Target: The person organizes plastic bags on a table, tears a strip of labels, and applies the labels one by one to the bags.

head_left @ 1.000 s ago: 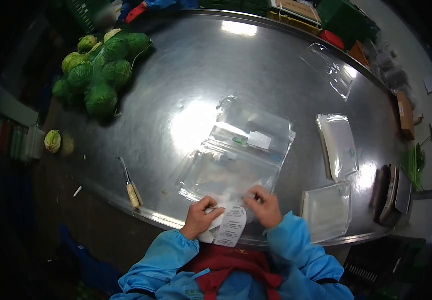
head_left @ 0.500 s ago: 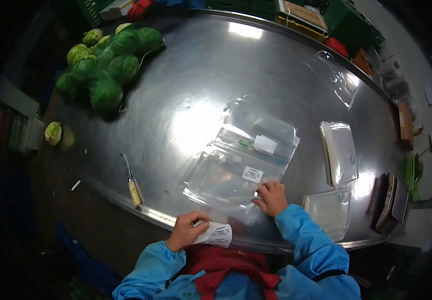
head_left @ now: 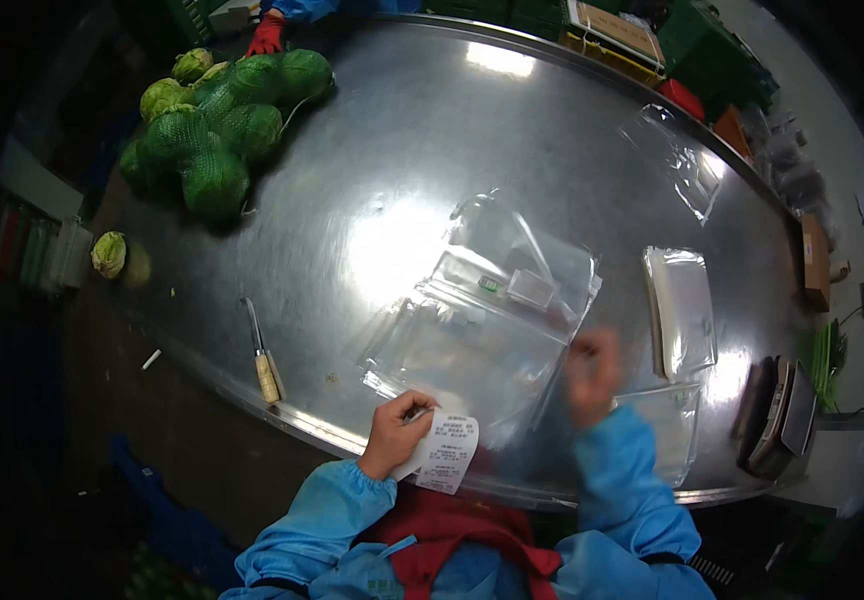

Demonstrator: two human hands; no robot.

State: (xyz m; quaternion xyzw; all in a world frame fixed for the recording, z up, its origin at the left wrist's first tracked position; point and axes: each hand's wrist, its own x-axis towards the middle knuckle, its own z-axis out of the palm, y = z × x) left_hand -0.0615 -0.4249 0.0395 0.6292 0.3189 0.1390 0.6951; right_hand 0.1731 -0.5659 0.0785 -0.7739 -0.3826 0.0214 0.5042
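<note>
My left hand [head_left: 397, 432] is closed on a strip of white printed labels [head_left: 449, 450], which hangs down over the table's front edge. My right hand [head_left: 592, 372] is smeared by motion at the right edge of the clear plastic bags [head_left: 462, 350]. Whether its fingers grip a bag cannot be made out. Behind this stack lie more clear bags [head_left: 492, 225], with a white label [head_left: 530, 288] and a small green mark [head_left: 489, 284] showing through the film.
Cabbages in green net [head_left: 214, 180] are heaped at the far left; a co-worker's red-gloved hand [head_left: 266, 35] touches them. A loose cabbage [head_left: 109, 255] and a wooden-handled knife [head_left: 266, 375] lie on the left. More bags [head_left: 682, 310] and a dark device [head_left: 784, 415] are on the right.
My right hand has moved up and right from the front bags; the label there no longer shows. The film behind has shifted. My left hand and label strip rose slightly. The red glove reached the cabbages.
</note>
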